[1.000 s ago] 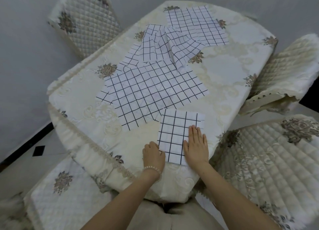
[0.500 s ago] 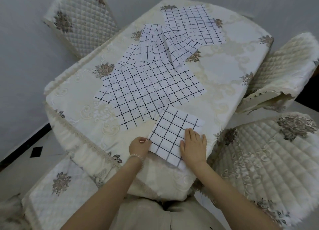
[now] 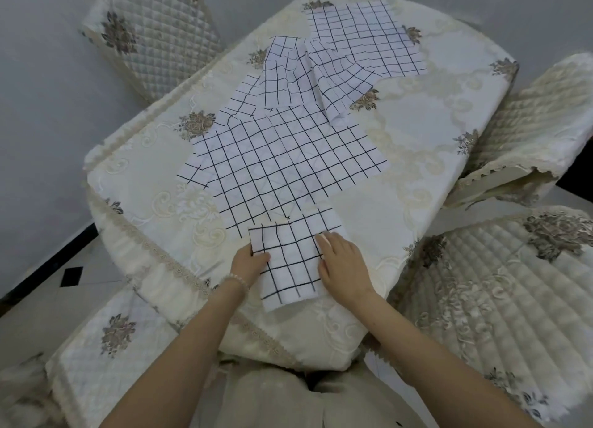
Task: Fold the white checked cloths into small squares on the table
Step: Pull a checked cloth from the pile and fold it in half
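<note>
Gripping the left edge of the folded cloth point(image 3: 293, 260), the left hand point(image 3: 248, 264) had its thumb on top of the fabric and its other fingers tucked beneath, out of sight. A pearl bracelet point(image 3: 236, 281) circled that wrist. Left of the arm, a quilted chair point(image 3: 106, 341) with a brown flower motif stood at the table's near corner, and another quilted chair point(image 3: 147, 26) stood at the far left.

The folded cloth lay near the front edge of the table point(image 3: 401, 222), on its cream embroidered cover, tilted so that its near corner pointed toward the person. Its far edge touched or slightly overlapped the large cloth point(image 3: 279, 161), which was spread flat across the middle of the table. Beyond that one, a crumpled cloth point(image 3: 288, 74) lay bunched, and a far cloth point(image 3: 365, 36) lay flat near the table's back edge.

The right hand point(image 3: 341, 264) rested flat on the right part of the folded cloth, fingers straight and together, pressing down without curling round anything.

On the right stood two more covered chairs, a far one point(image 3: 529, 122) tucked against the table and a near one point(image 3: 497, 299) with quilted ribs.
</note>
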Demonstrator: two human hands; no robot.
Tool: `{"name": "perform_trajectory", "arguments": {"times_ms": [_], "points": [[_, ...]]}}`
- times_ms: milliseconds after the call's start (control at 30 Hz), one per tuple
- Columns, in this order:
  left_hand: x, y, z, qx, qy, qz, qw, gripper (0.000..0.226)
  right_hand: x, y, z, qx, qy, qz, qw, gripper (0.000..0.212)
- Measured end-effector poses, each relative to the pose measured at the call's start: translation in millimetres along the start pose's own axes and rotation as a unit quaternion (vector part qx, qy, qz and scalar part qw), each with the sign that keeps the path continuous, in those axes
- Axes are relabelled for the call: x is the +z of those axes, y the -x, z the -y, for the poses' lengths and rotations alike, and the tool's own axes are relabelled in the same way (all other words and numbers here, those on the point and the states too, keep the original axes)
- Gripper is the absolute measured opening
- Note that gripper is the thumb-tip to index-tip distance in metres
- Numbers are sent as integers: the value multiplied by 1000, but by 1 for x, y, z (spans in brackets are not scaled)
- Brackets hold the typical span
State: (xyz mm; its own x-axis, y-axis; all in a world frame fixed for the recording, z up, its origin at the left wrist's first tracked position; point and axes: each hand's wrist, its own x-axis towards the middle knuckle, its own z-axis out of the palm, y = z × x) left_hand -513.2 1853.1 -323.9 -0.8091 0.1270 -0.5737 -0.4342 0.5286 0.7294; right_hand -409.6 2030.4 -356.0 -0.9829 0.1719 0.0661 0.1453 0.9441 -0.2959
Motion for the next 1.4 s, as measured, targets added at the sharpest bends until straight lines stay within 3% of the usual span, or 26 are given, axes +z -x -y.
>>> {"name": "perform_trajectory", "arguments": {"times_ms": [100, 200, 333, 533, 600, 667, 733, 767, 833, 1033, 1167, 1233, 1300, 1400], "points": [[-14, -13, -9, 39, -37, -16, 998, 24, 7, -14, 8, -19, 17, 48, 999, 57], [-21, -16, -7, 19, -19, -46, 999, 35, 22, -23, 18, 6, 15, 74, 997, 58], [-22, -1, 13, 47, -51, -57, 996, 18, 43, -20, 15, 33, -11, 79, 996, 59], [-20, 17, 29, 52, -67, -86, 993, 13, 49, -19, 10, 28, -49, 77, 995, 61], [-14, 23, 20, 77, -47, -104, 991, 12, 40, -22, 9, 44, -136, 70, 987, 58], [-5, 30, 6, 113, -32, -103, 988, 12, 22, -25, 7, 120, -309, 61, 942, 49], [7, 36, -8, 141, -18, -86, 986, 13, -1, -28, 3, 209, -454, 24, 866, 43], [14, 39, -14, 153, -17, -74, 985, 14, -11, -29, 0, 238, -490, -3, 839, 41], [29, 42, -23, 178, -27, -47, 982, 14, -24, -28, -7, 253, -504, -39, 825, 40], [86, 39, -27, 211, -83, 32, 973, 16, -35, -17, -22, 264, -450, -57, 851, 40], [105, 30, -22, 183, -108, 88, 973, 25, -25, -9, -29, 244, -363, -33, 898, 43], [97, 25, -19, 226, -138, 66, 962, 24, -20, -7, -31, 220, -297, -16, 929, 46], [83, 14, -12, 318, -216, -6, 923, 27, -15, -8, -28, 177, -220, -11, 959, 50], [73, -14, -2, 422, -387, -85, 816, 45, -1, -18, -17, 89, -109, 8, 990, 61]]}}
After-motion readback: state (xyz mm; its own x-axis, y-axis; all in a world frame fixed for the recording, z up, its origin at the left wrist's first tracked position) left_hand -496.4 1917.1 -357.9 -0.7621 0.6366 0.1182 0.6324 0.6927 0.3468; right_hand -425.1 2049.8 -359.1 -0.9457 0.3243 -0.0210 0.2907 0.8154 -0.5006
